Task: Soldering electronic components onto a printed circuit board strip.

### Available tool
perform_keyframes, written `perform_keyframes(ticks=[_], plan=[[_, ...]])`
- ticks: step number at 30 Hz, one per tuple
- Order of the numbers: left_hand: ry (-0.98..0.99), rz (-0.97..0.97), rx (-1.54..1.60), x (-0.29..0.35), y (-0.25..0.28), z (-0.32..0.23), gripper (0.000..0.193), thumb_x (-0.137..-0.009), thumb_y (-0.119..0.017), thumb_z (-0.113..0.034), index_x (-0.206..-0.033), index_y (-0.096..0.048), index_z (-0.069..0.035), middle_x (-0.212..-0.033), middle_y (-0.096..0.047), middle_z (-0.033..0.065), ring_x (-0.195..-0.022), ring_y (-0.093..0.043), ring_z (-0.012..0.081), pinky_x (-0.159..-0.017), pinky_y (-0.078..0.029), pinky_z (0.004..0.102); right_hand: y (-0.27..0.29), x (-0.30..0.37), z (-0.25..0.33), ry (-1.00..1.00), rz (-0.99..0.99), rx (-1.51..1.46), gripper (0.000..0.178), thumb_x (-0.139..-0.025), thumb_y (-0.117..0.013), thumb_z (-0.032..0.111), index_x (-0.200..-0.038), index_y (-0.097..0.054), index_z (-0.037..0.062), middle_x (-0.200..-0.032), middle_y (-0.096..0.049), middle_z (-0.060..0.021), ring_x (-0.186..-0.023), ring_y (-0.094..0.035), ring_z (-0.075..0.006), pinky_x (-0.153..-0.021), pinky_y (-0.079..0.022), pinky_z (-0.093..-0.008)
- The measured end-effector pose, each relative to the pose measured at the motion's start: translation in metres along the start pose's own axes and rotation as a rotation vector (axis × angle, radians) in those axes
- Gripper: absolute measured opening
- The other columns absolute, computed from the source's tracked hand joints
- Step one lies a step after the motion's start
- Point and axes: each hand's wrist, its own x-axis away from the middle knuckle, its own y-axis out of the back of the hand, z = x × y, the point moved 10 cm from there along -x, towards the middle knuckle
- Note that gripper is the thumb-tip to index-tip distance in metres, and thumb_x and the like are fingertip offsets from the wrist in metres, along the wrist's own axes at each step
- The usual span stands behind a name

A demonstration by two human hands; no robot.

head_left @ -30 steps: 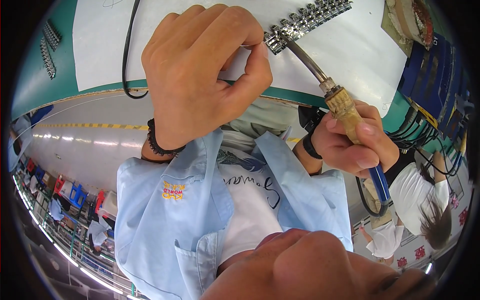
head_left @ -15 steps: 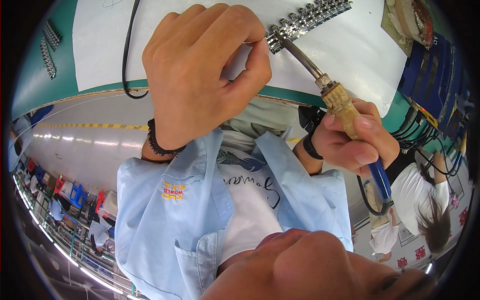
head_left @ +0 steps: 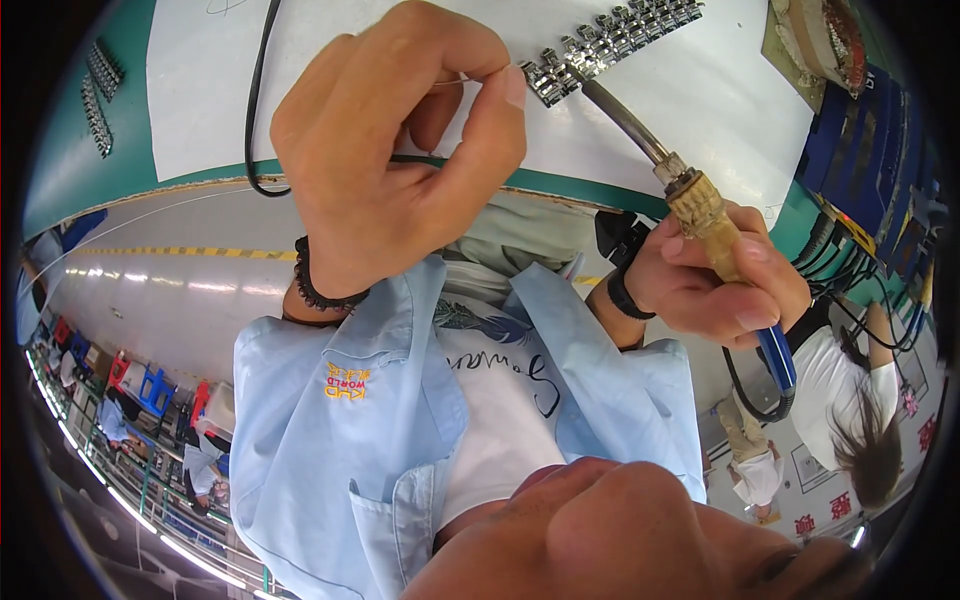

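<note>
My left hand (head_left: 395, 160) is closed, thumb and forefinger pinching a thin solder wire (head_left: 455, 82) just left of the row of small metal connectors (head_left: 625, 38). That row lies slantwise on a white sheet (head_left: 690, 110), its lower left end beside my fingertips. In my right hand (head_left: 725, 275) is a soldering iron (head_left: 700, 200) with a tan collar and a blue handle, held like a pen. The iron's tip touches or hovers over the connectors near that end; I cannot tell which.
Two short connector strips (head_left: 100, 95) rest on the green table (head_left: 55, 150) at far left. A black cable (head_left: 250, 110) crosses the sheet. At the right stand a worn tip-cleaning holder (head_left: 840, 45), blue equipment (head_left: 860, 150) and bundled black cables (head_left: 850, 265). Other people work behind.
My left hand has drawn back slightly left, away from the connectors. The soldering iron has moved a little right, its tip shifting along the row.
</note>
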Motion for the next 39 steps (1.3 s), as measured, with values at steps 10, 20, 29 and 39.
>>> perform_keyframes(ticks=[10, 20, 29, 39], plan=[[0.195, -0.089, 0.183, 0.009, 0.009, 0.017, 0.010, -0.088, -0.071, 0.000, -0.089, -0.061, -0.001, -0.068, -0.051, -0.0033, -0.056, -0.032, 0.0004, -0.052, -0.021, 0.0191, 0.010, 0.025, -0.010, 0.045, -0.117, -0.289, 0.061, -0.105, -0.031, 0.054, -0.099, -0.053, -0.0027, -0.059, -0.062, -0.0119, -0.056, -0.063, -0.0242, -0.055, -0.057, -0.0370], [0.048, 0.092, 0.072, 0.005, 0.000, 0.016, 0.015, -0.076, -0.069, 0.004, -0.080, -0.057, -0.003, -0.064, -0.043, -0.0046, -0.055, -0.027, 0.0024, -0.050, -0.018, 0.0221, 0.000, 0.023, -0.001, 0.119, 0.059, -0.318, 0.049, -0.106, -0.035, 0.048, -0.111, -0.050, 0.0019, -0.071, -0.066, -0.0142, -0.057, -0.061, -0.0235, -0.059, -0.054, -0.0365], [0.155, 0.112, 0.076, 0.002, -0.005, 0.016, 0.013, -0.076, -0.069, 0.002, -0.079, -0.058, -0.003, -0.061, -0.040, -0.0060, -0.054, -0.026, 0.0019, -0.050, -0.017, 0.0220, -0.012, 0.010, 0.010, 0.113, 0.204, -0.174, 0.042, -0.106, -0.039, 0.042, -0.112, -0.050, 0.0017, -0.066, -0.064, -0.0125, -0.055, -0.061, -0.0218, -0.055, -0.054, -0.0359], [0.160, 0.098, 0.064, 0.003, -0.006, 0.017, 0.013, -0.076, -0.069, 0.003, -0.079, -0.058, -0.003, -0.058, -0.037, -0.0063, -0.053, -0.025, 0.0018, -0.049, -0.017, 0.0226, -0.017, 0.002, 0.014, 0.056, 0.401, -0.197, 0.031, -0.104, -0.052, 0.028, -0.120, -0.050, 0.0009, -0.072, -0.065, -0.0159, -0.066, -0.066, -0.0283, -0.063, -0.057, -0.0358]])
